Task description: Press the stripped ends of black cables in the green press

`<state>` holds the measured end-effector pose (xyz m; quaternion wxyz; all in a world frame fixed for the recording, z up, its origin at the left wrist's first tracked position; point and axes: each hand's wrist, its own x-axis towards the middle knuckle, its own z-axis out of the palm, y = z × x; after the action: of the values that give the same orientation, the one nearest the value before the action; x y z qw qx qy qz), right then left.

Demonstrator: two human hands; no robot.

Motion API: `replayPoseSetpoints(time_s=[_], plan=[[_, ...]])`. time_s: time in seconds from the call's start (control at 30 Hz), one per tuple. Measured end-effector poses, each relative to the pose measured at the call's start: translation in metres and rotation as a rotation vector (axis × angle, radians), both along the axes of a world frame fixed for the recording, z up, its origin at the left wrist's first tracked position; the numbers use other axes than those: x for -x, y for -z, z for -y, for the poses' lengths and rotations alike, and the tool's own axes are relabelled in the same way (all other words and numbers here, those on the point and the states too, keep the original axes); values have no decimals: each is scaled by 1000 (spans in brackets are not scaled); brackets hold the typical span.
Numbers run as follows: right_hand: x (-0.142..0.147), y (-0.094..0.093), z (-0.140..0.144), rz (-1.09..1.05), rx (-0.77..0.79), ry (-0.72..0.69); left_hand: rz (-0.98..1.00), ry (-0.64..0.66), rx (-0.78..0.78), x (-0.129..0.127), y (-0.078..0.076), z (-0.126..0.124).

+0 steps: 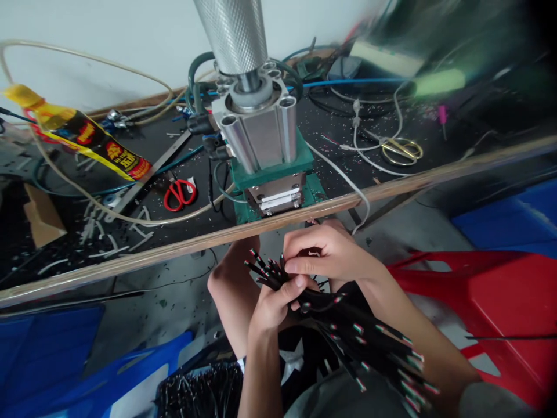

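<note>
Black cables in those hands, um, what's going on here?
A person's left hand grips a bundle of black cables near one end, above the lap. The right hand has its fingers drawn together beside that end; whether they pinch a cable is unclear. The metal machine and red scissors are on the bench beyond, untouched.

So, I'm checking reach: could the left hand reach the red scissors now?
Probably not without letting go: the left hand grips the black cables, though the red scissors lie largely uncovered.
</note>
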<state>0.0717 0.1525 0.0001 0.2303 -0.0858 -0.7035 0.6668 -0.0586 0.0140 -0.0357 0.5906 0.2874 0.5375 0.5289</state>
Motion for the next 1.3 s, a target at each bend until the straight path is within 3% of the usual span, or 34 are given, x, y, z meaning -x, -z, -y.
replayPoseSetpoints(time_s=[0.23,0.33,0.43,0.53,0.8,1.1,1.3], plan=[[6,2,16,-21,132,57,16,37,-35,8,-7,-2],[10,-5,28,25,316,219,57,62,6,6,-5,-3],[16,-5,31,-92,438,412,114,102,35,-1,1,-2],[22,-2,28,-157,433,505,144,117,61,-7,9,0],[28,-16,24,119,281,493,178,-21,120,-6,15,-3],[35,-7,30,107,327,545,216,-52,91,-7,25,5],[45,-16,24,79,334,512,214,-34,20,-6,23,2]])
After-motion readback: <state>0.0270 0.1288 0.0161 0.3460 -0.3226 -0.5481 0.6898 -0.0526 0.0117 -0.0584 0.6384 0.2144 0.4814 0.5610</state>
